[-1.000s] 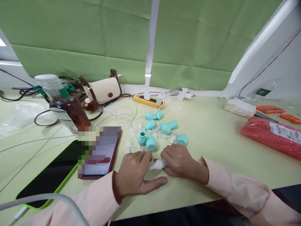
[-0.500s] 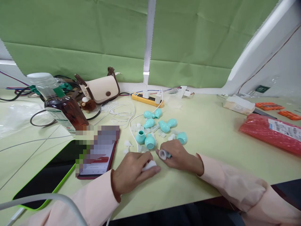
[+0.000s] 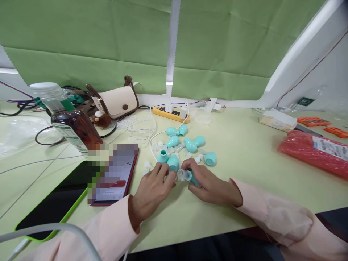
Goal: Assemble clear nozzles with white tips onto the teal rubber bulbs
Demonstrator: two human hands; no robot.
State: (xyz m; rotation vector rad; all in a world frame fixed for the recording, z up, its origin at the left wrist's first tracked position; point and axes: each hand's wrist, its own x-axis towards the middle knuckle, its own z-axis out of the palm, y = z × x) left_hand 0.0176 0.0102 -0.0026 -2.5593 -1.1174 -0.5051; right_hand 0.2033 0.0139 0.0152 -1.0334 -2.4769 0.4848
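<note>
My right hand is closed around a teal bulb-shaped piece. A clear plastic tube-like part sticks out of its left end. My left hand reaches over the near side of the pile with its fingers bent and apart; no held thing shows, though its fingertips are partly hidden. Just beyond the fingers are two teal bulbs, one with its dark opening upward and one beside it. Farther back lie more teal bulbs among small clear and white parts. Another teal bulb lies to the right.
On the left are a green-edged phone, a phone with a lit screen and a bottle of dark liquid. Behind stand a cream bag and a yellow power strip. A red bubble-wrap parcel lies right.
My left hand has moved forward to the pile, and the white part it held is no longer visible. My right hand has turned, showing more of the teal piece and clear part.
</note>
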